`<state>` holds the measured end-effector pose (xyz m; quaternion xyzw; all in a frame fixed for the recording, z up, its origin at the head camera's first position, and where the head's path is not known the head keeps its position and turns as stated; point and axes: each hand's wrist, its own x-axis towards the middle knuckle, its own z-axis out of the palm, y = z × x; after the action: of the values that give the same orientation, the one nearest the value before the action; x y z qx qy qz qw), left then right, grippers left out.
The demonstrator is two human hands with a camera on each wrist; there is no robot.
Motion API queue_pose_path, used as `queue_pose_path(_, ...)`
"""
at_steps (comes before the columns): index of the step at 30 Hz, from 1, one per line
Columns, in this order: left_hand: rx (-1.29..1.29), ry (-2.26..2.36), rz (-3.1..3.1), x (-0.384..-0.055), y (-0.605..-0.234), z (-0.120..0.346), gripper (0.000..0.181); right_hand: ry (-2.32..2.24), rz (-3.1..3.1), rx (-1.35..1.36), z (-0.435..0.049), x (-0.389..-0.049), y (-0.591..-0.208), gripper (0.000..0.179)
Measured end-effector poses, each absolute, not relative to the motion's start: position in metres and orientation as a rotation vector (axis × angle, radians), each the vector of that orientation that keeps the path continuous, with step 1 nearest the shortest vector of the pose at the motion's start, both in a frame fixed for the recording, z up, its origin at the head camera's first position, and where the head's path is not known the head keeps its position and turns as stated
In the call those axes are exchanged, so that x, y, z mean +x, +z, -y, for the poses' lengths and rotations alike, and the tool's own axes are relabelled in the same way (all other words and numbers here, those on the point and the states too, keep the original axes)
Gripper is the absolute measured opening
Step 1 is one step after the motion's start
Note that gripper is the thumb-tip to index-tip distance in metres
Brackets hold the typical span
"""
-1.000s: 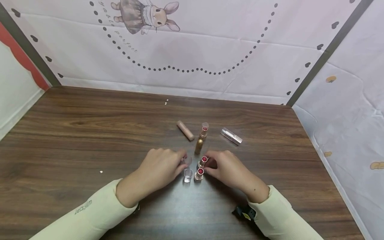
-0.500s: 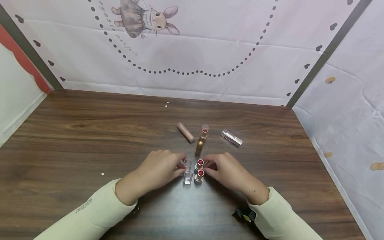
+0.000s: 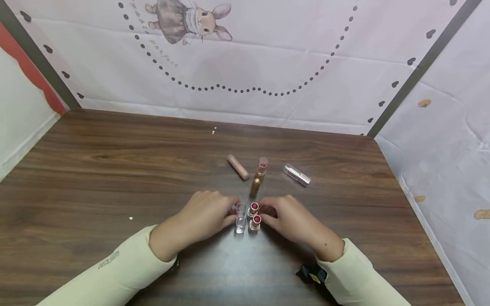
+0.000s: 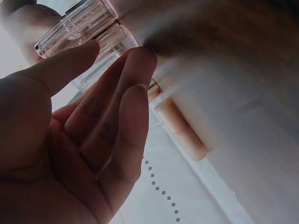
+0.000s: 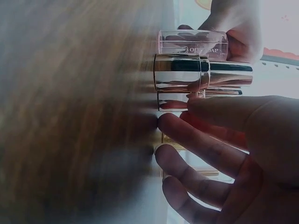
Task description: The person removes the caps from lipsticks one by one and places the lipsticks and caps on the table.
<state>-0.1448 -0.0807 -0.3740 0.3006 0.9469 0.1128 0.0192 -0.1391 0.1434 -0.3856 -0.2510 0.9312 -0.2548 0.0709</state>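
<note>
Two clear caps stand upright one behind the other, the front cap (image 3: 240, 225) and the rear cap (image 3: 241, 208). My left hand (image 3: 203, 217) pinches the rear cap from the left, between thumb and index finger. Just right of them are two uncapped lipsticks with red tips, a front lipstick (image 3: 254, 222) and a rear lipstick (image 3: 253, 208). With thumb and fingertips my right hand (image 3: 290, 217) holds the rear lipstick at its right side. In the right wrist view the front lipstick (image 5: 180, 72) partly hides the rear one.
Behind the hands stand a gold bullet-shaped tube (image 3: 254, 187) and a lipstick with a clear top (image 3: 261, 167). A pinkish tube (image 3: 238, 167) lies to their left, a shiny silver tube (image 3: 297, 174) to their right. White specks dot the wooden table (image 3: 115, 170); a printed curtain (image 3: 268, 63) hangs behind.
The rear lipstick has shifted left, closer to the caps, with my right hand at it. The rear cap has settled in line behind the front cap. Both hands have otherwise barely moved.
</note>
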Motion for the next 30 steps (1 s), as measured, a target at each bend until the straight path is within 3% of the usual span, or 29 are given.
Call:
queue_pose_path(12, 0.936, 0.324, -2.953, -0.144, -0.372, 0.084, 0.018, -0.795, -2.851, -0.73, -0.147, -0.143, -0.38, 0.019)
queue_pose_path(24, 0.954, 0.36, -2.939, -0.143, -0.374, 0.082, 0.018, -0.483, -3.196, -0.603, -0.191, -0.173, -0.371, 0.021)
queue_pose_path(30, 0.938, 0.369, -2.93, -0.143, -0.372, 0.082, 0.017, -0.345, -3.242, -0.516, -0.204, -0.185, -0.371, 0.031)
